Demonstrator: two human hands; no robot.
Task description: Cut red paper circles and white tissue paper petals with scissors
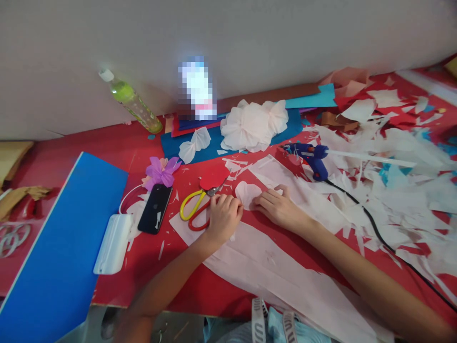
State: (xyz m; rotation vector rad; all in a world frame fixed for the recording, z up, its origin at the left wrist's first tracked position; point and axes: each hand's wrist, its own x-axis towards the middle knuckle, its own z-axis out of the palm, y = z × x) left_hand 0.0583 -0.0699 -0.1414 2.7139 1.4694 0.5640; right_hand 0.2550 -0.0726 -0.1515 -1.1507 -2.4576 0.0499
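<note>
A pale pink paper petal (247,194) lies between my two hands, low over the red table. My left hand (225,215) is closed, its fingertips pinching the petal's lower left edge. At the right edge, the curled fingers of my right hand (280,206) grip the same petal; the thumb is partly hidden. Scissors (193,205) with one yellow and one red handle rest against my left hand, their blades partly under a red paper petal shape (214,177). A long pale pink paper sheet (271,259) stretches below both hands.
A blue glue gun (314,157) with a black cord lies right, beside heaped paper scraps (396,186). Behind sit a white paper flower (253,125) and a lit, blurred screen (197,88). Left are a bottle (134,105), purple flower (162,170), phone (155,208) and blue board (67,233).
</note>
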